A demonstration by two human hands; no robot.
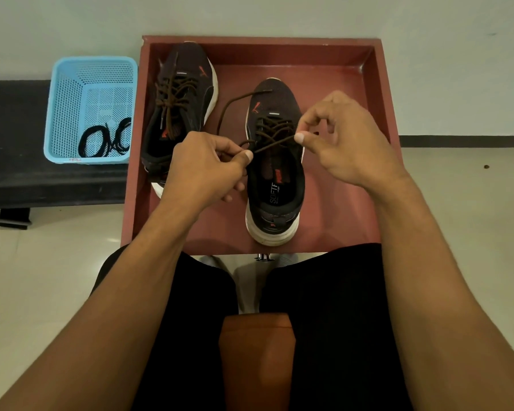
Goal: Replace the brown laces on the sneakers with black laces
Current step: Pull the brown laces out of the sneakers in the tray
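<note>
Pinches the brown lace (274,143) tight between left hand (204,169) and right hand (341,143), stretched from 8 to 2 o'clock over the near sneaker (275,185), with black laces (120,140) in the basket (63,114) at 10 o'clock.

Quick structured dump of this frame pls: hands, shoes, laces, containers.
left hand: fingers pinch brown lace
right hand: pinches same lace, taut between both hands
near sneaker: upright in red tray; lace partly loose, one end lying on toe
far sneaker: tray, back left, laced in brown
black laces: in blue basket, left of tray
progress: no black lace fitted yet
</note>
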